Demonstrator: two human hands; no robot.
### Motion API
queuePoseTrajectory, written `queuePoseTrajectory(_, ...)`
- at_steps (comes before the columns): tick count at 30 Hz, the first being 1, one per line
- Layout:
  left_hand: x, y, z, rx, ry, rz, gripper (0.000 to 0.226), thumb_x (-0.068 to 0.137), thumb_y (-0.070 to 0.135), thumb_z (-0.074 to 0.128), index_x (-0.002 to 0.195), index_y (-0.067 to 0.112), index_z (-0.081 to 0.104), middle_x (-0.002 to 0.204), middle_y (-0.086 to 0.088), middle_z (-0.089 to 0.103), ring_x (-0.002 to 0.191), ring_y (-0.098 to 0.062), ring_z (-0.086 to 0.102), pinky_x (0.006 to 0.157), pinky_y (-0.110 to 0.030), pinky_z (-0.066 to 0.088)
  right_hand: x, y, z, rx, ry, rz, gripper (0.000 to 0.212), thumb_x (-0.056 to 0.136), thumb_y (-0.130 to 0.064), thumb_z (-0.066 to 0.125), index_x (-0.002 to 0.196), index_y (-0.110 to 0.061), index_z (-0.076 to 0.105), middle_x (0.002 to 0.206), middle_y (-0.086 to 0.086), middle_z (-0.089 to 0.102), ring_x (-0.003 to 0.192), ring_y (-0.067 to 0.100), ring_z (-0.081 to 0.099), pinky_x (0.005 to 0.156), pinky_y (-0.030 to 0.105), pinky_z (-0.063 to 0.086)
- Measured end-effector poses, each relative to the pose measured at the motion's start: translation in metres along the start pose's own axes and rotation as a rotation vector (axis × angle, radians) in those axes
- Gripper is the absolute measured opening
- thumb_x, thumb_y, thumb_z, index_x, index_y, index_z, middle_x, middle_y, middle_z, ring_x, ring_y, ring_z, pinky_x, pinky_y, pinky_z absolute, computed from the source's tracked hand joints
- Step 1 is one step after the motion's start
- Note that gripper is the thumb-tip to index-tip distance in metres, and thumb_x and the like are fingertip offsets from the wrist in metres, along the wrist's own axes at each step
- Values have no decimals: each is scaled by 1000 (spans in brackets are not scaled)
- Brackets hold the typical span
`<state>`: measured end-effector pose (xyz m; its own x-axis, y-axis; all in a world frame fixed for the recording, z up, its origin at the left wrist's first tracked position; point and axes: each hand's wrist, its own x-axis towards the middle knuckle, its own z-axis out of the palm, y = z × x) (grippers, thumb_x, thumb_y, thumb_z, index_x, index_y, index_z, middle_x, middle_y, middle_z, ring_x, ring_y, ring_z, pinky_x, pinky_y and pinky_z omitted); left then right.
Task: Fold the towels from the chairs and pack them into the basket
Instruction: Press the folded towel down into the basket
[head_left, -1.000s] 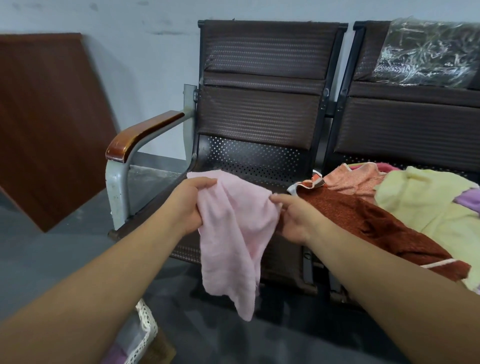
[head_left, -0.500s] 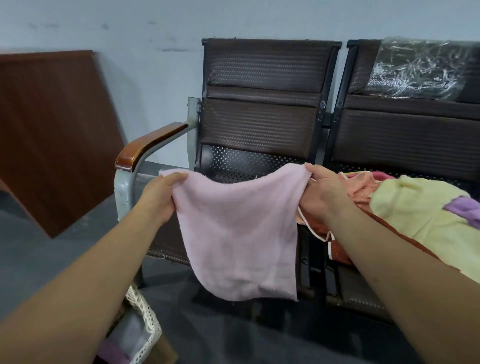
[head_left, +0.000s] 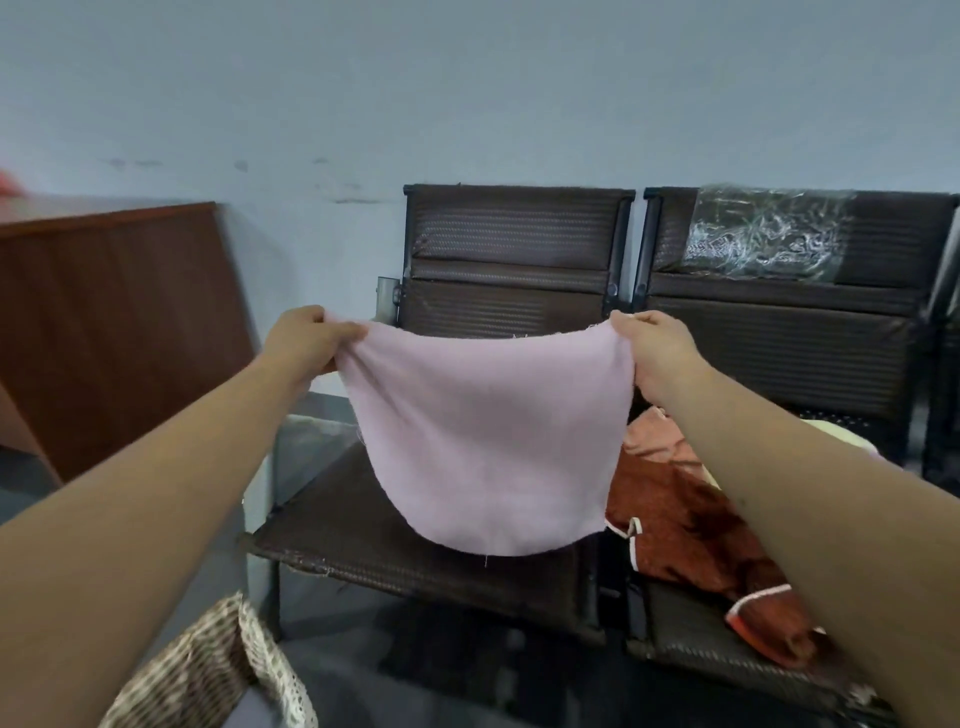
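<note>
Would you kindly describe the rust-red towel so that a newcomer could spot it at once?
Find the row of dark brown chairs against the pale wall, then the right-hand seat. The rust-red towel lies sprawled across its front, darker than the peach towel behind it and edged with white piping.

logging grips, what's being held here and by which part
The left hand and right hand each pinch an upper corner of the pale pink cloth towel, spread between them.
</note>
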<state>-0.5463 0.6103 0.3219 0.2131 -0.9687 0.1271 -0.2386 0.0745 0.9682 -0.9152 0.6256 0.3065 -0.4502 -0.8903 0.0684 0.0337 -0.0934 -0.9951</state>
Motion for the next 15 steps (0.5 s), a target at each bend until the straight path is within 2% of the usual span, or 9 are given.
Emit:
queuePoseTrajectory(3, 2, 10, -4, -34, 26, -11, 38, 85, 0, 65, 69, 20, 37, 71, -2, 30, 61, -19, 33, 46, -24, 32, 3, -8, -8, -32, 4, 16, 18, 82, -23, 80, 92, -15, 67, 104, 15, 71, 95, 31, 70, 89, 50, 58)
queuePoseTrajectory(5, -1, 10, -6, 3, 20, 28, 28, 87, 1, 66, 81, 20, 46, 75, -4, 38, 60, -19, 37, 44, -23, 35, -2, -12, -10, 11, -51, 22, 12, 87, -13, 76, 96, -13, 68, 105, 18, 70, 92, 31, 69, 82, 44, 59)
queuePoseTrajectory(6, -5, 9, -7, 9, -2, 51, 21, 89, 2, 66, 94, 19, 53, 80, -6, 44, 65, -20, 45, 50, -25, 45, -5, -12, -12, 20, -97, 35, 10, 89, -8, 72, 99, -9, 70, 102, 19, 70, 90, 31, 68, 78, 42, 58)
queuePoseTrajectory(8, -5, 3, -10, 49, -64, 100, 28, 93, 6, 64, 115, 22, 61, 88, -6, 53, 80, -23, 57, 79, -32, 56, -8, -10, -15, -19, -196, 57, 13, 90, 2, 67, 101, -3, 71, 99, 18, 69, 93, 32, 67, 83, 41, 55)
queuePoseTrajectory(9, -3, -1, -12, 113, -68, 130, 29, 93, 8, 64, 117, 24, 65, 89, -3, 57, 87, -24, 59, 91, -36, 54, -8, -8, -17, -67, -232, 56, 15, 90, 5, 65, 99, -5, 71, 103, 18, 70, 99, 32, 66, 89, 42, 54)
queuePoseTrajectory(10, -3, -4, -13, 179, -58, 157, 27, 93, 9, 64, 114, 25, 69, 90, 0, 60, 92, -23, 60, 96, -36, 52, -7, -6, -17, -115, -251, 49, 15, 90, 4, 65, 98, -7, 72, 107, 18, 70, 103, 32, 66, 93, 42, 54)
queuePoseTrajectory(13, 2, -14, -17, 368, -48, 189, 23, 91, 11, 65, 111, 19, 74, 105, -1, 69, 103, -20, 61, 91, -29, 44, 1, 5, -16, -182, -214, 17, 9, 94, -7, 65, 100, -8, 72, 111, 17, 70, 103, 30, 66, 85, 40, 56)
queuePoseTrajectory(15, 7, -21, -17, 484, -56, 191, 24, 88, 13, 67, 110, 20, 75, 104, -3, 72, 102, -23, 64, 85, -29, 44, 11, 16, -12, -241, -192, -3, 19, 93, -8, 66, 111, -8, 70, 114, 16, 69, 103, 29, 65, 83, 39, 57)
